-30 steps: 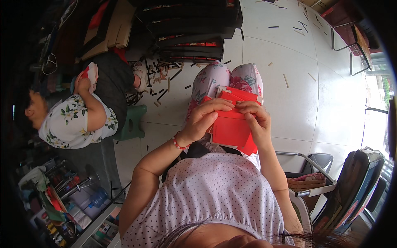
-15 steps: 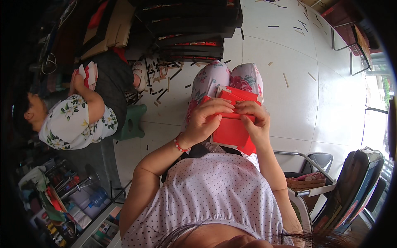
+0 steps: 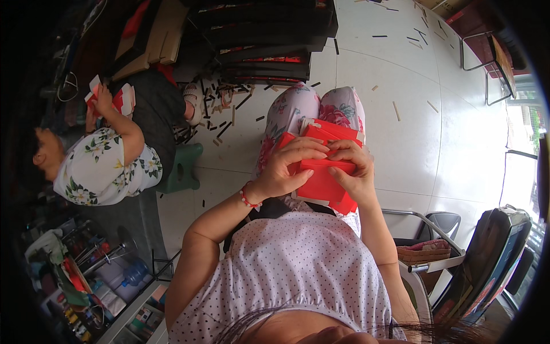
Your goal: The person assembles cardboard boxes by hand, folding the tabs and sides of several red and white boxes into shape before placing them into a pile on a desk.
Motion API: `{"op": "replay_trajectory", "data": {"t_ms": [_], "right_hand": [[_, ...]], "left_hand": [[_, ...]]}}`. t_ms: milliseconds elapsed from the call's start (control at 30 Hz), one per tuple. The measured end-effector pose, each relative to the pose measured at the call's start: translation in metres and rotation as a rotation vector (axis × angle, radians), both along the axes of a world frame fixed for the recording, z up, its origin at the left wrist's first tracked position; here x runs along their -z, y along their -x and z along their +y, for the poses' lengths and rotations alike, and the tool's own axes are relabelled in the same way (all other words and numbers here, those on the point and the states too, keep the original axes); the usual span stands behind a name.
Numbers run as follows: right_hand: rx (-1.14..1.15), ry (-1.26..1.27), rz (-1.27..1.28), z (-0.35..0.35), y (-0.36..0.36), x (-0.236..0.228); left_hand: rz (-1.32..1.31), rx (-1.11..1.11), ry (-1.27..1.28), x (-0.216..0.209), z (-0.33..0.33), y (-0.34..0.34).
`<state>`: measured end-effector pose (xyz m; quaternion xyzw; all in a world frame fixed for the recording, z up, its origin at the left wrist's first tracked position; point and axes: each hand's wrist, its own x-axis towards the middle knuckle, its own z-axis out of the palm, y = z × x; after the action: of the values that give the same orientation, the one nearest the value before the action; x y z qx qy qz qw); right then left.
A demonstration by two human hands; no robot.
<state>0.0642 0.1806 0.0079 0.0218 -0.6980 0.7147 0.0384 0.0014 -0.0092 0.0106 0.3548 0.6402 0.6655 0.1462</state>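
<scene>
Several red paper pieces [image 3: 321, 186], some with white undersides, lie in a loose pile on my lap. My left hand [image 3: 291, 163] pinches the upper piece from the left, thumb toward me and fingers curled over its far edge. From the right, my right hand [image 3: 352, 163] grips the same red piece, its thumb pressing the near side. The fingertips of both hands almost meet at the middle of that edge. More red sheets [image 3: 329, 131] stick out beyond my fingers toward my knees. Whether the held piece is a folded card or an envelope I cannot make out.
To the left a person [image 3: 97, 160] sits on a green stool [image 3: 182, 167], handling red and white paper pieces. Black stacked trays [image 3: 263, 57] stand ahead. Dark and tan strips [image 3: 223, 106] litter the floor. A metal-framed chair [image 3: 429, 241] is at my right.
My thumbs have shifted on the red piece, and its near flap now looks narrower and more tilted. The other person has lifted one hand with a paper piece away from the rest.
</scene>
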Motion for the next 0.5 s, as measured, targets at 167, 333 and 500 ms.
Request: {"op": "replay_trajectory", "data": {"t_ms": [167, 333, 500], "right_hand": [[-0.014, -0.005, 0.001, 0.0015, 0.0007, 0.0012], [-0.018, -0.016, -0.014, 0.0012, 0.0002, -0.0029], [-0.043, -0.031, -0.004, 0.0020, 0.0001, 0.0000]], "left_hand": [[0.041, 0.012, 0.029, 0.0023, -0.0017, 0.0019], [0.070, 0.016, 0.017, 0.0057, -0.0033, 0.0025], [-0.018, 0.027, -0.011, 0.0056, -0.0041, 0.0035]]}}
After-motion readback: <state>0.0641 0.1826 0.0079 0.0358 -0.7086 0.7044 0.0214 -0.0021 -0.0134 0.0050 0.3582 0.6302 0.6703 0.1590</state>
